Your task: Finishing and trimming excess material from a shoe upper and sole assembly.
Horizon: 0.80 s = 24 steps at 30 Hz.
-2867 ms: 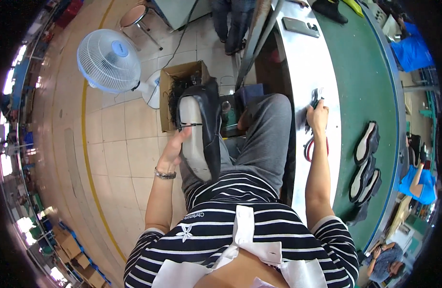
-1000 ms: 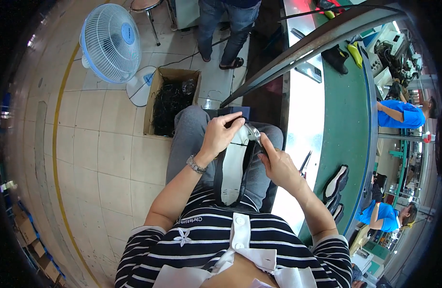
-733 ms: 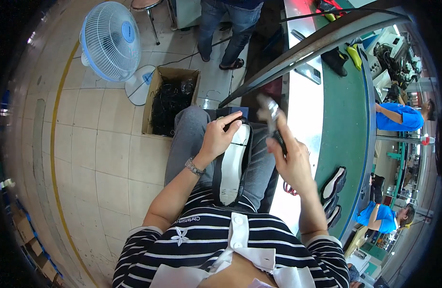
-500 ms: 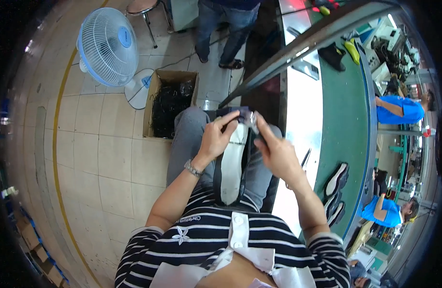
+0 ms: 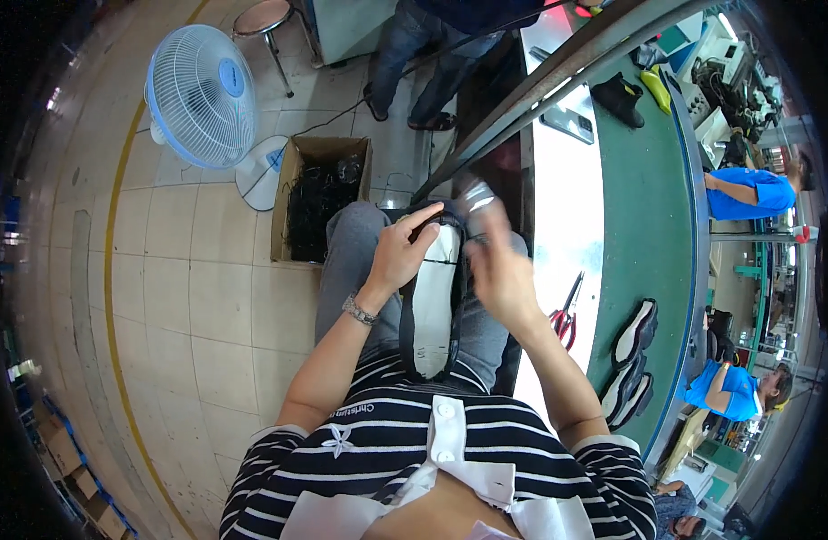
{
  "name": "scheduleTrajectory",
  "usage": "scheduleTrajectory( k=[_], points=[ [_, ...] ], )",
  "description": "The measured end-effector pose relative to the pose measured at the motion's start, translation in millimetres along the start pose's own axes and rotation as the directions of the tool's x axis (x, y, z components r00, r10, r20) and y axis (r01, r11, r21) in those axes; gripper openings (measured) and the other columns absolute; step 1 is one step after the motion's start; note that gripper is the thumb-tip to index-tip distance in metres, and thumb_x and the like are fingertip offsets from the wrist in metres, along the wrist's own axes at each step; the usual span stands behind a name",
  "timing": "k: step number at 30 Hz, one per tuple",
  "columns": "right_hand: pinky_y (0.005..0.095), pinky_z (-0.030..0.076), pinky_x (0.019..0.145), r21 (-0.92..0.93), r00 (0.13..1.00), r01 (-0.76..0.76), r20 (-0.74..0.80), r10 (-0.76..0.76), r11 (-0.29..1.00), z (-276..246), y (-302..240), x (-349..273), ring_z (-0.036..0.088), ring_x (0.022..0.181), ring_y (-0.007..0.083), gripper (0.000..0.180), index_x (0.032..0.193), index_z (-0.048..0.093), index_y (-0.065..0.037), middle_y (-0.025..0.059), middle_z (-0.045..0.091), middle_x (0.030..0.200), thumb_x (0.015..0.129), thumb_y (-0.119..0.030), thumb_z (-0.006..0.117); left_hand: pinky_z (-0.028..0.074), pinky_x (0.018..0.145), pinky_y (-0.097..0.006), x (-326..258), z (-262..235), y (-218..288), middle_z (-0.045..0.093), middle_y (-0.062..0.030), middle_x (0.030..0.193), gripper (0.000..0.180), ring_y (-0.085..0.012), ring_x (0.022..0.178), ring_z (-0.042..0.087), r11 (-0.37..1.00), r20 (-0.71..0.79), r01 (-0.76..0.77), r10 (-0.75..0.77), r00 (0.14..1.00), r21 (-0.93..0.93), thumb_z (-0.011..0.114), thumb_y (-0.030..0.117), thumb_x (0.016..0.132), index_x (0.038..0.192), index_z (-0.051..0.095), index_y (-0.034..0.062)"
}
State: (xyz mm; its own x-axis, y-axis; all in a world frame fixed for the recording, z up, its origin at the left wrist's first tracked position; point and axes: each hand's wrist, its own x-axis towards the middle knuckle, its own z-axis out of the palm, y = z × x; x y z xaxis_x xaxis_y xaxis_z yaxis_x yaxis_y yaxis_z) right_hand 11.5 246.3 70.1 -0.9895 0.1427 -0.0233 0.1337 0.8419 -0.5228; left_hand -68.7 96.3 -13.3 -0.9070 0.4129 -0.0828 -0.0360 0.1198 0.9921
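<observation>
Head view: In the middle of the frame, a person in a striped shirt holds a dark shoe (image 5: pixel 434 310) bottom-up across the lap, its pale underside facing the camera and a thin dark line crossing it near the far end. The left hand (image 5: pixel 398 256) reaches in from the left to that far end; the forefinger stretches along the dark rim and the thumb sits bent below it, the two apparently pinching the edge between them. Just right of the shoe, the right hand (image 5: pixel 506 279) grips a metal-headed hand tool (image 5: pixel 478 196), fingers seemingly curled around its handle (blur hides how tightly, and whether the head touches the rim).

The step in hand looks like working the shoe's far edge with the tool. Another stroke would call for a firm left pinch, the tool's head squared to the rim and the left fingertips out of its path.

At right of center, red-handled cutters (image 5: pixel 566 326) lie on a shiny metal ledge (image 5: pixel 558 216); beyond them, at the lower right, pale-and-black soles (image 5: pixel 631 342) rest on a green belt (image 5: pixel 652 216). At upper left, a carton (image 5: pixel 279 207) of dark strands sits near a blue-rimmed fan (image 5: pixel 201 94).
</observation>
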Motion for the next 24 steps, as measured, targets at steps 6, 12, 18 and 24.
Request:
scheduleTrajectory(
  k=[6, 12, 18, 24],
  points=[
    [0.0487, 0.049, 0.054, 0.008, 0.993, 0.084, 0.088, -0.084, 0.996, -37, -25, 5, 0.063, 0.062, 0.0420, 0.066, 0.146, 0.020, -0.016, 0.0227, 0.063, 0.068, 0.090, -0.015, 0.056, 0.042, 0.060, -0.024, 2, -3, -5, 0.066, -0.0076, 0.085, 0.034, -0.0072, 0.066, 0.050, 1.000, -0.002, -0.026, 0.026, 1.000, -0.003, 0.060, 0.017, 0.088, 0.120, 0.064, 0.0077],
    [0.0524, 0.048, 0.061, -0.033, 0.982, 0.011, 0.190, -0.004, 0.999, 15, 5, 0, 0.061, 0.066, 0.0441, 0.062, 0.143, 0.025, -0.012, 0.0256, 0.062, 0.071, 0.090, -0.015, 0.055, 0.048, 0.077, -0.025, -1, -13, -13, 0.069, -0.0117, 0.102, 0.034, -0.0135, 0.087, 0.064, 0.997, 0.029, -0.073, 0.073, 0.997, -0.020, 0.061, 0.012, 0.086, 0.120, 0.063, 0.0050],
    [0.0411, 0.051, 0.059, 0.395, 0.934, -0.348, 0.072, 0.349, 0.850, -10, 48, -34, 0.067, 0.061, 0.0287, 0.059, 0.145, 0.026, -0.014, 0.0139, 0.065, 0.069, 0.094, -0.019, 0.054, 0.047, 0.083, -0.025, 3, -15, 2, 0.067, -0.0089, 0.109, 0.040, -0.0135, 0.094, 0.062, 0.999, 0.174, 0.000, 0.008, 0.985, -0.045, 0.062, 0.014, 0.087, 0.125, 0.060, 0.0039],
    [0.0460, 0.047, 0.086, 0.086, 0.738, -0.634, -0.230, 0.635, 0.768, 18, 174, -38, 0.061, 0.102, 0.0406, 0.073, 0.147, 0.023, -0.010, 0.0326, 0.059, 0.110, 0.089, -0.033, 0.061, 0.044, 0.086, -0.022, -4, -11, 0, 0.064, -0.0063, 0.115, 0.043, -0.0101, 0.098, 0.057, 0.982, 0.124, 0.046, -0.024, 0.992, -0.181, 0.060, 0.015, 0.090, 0.131, 0.055, 0.0015]
  ],
)
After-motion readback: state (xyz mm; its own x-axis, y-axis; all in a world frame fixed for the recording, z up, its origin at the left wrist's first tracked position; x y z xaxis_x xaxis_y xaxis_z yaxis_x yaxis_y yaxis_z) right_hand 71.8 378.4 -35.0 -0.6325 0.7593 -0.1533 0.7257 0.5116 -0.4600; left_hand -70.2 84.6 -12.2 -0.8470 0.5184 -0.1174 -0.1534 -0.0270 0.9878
